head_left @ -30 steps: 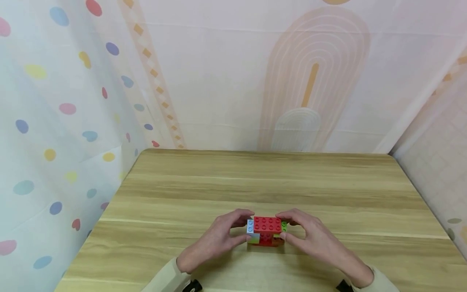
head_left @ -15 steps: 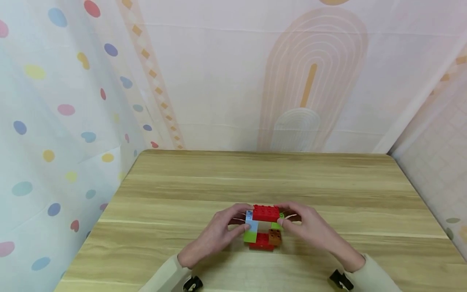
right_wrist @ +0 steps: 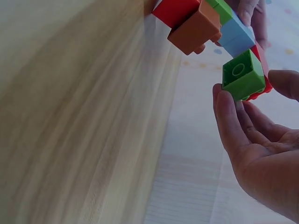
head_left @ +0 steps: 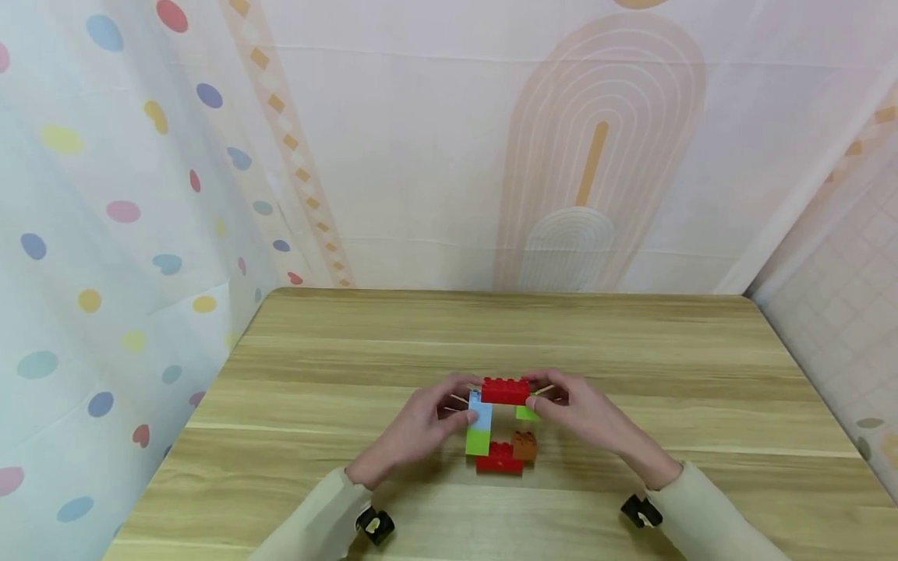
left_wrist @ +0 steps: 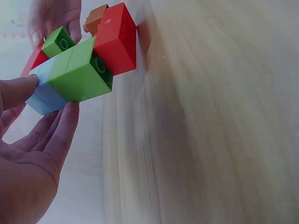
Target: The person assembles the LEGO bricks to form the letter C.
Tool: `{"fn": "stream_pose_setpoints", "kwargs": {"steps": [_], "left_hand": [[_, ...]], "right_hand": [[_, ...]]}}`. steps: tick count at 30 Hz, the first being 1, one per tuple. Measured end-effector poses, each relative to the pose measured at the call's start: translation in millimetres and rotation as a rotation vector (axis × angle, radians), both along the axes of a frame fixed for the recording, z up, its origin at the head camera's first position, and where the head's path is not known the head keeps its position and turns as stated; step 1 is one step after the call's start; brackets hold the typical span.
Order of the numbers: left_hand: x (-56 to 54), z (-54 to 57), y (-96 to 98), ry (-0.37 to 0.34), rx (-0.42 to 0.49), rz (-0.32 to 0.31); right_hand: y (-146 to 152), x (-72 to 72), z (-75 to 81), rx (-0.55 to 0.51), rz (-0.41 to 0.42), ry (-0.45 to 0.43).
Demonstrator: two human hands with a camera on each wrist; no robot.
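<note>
A toy-brick frame hangs between both hands. My left hand point(head_left: 431, 417) pinches the light blue bricks point(left_wrist: 44, 88) of its left column between thumb and fingers; lime green bricks point(left_wrist: 77, 72) sit below them. Across the top runs a red brick point(head_left: 505, 392). My right hand point(head_left: 582, 409) grips the frame's right end, thumb near the red brick and fingertips against a small green brick point(right_wrist: 247, 79) whose hollow underside shows. The lower red brick point(head_left: 500, 460) joins the left column's foot and carries a brown brick point(head_left: 524, 446), studs up, with a gap beneath the small green brick.
The wood-grain table point(head_left: 351, 351) spreads around the hands. A patterned curtain point(head_left: 421, 156) hangs behind it and along the sides. Black devices point(head_left: 375, 526) are worn at both wrists.
Both hands have raised the brick frame and moved it slightly away. Its front side now faces the head camera more, and a gap shows between the small green brick and the brown brick.
</note>
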State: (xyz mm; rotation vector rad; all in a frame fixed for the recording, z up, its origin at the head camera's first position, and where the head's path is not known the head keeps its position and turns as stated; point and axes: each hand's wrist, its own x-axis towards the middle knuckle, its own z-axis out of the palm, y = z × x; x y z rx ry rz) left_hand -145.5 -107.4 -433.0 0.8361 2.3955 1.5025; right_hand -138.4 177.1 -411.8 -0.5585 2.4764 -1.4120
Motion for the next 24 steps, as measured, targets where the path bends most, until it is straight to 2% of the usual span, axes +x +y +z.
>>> {"fn": "stream_pose_setpoints", "kwargs": {"steps": [6, 11, 14, 19, 24], "left_hand": [[-10.7, -1.5, -1.2, -0.052, -0.007, 0.024], [-18.6, -3.7, -1.6, -0.125, -0.014, 0.05], [-21.8, -3.3, -1.6, -0.174, -0.018, 0.062], [-28.7, -3.1, -0.2, -0.239, -0.018, 0.067], [-38.1, -5.7, 1.1, -0.252, -0.058, 0.077]], "right_hand": [[-1.2, -8.8, -2.6, -0.052, 0.022, -0.043], [-1.3, -17.9, -6.6, -0.094, 0.052, -0.072], [-2.2, -22.7, -9.3, -0.1, 0.042, -0.091], [-5.2, -28.0, -11.3, -0.071, -0.011, -0.12], [-8.7, -32.5, -12.2, 0.004, -0.039, -0.104]]}}
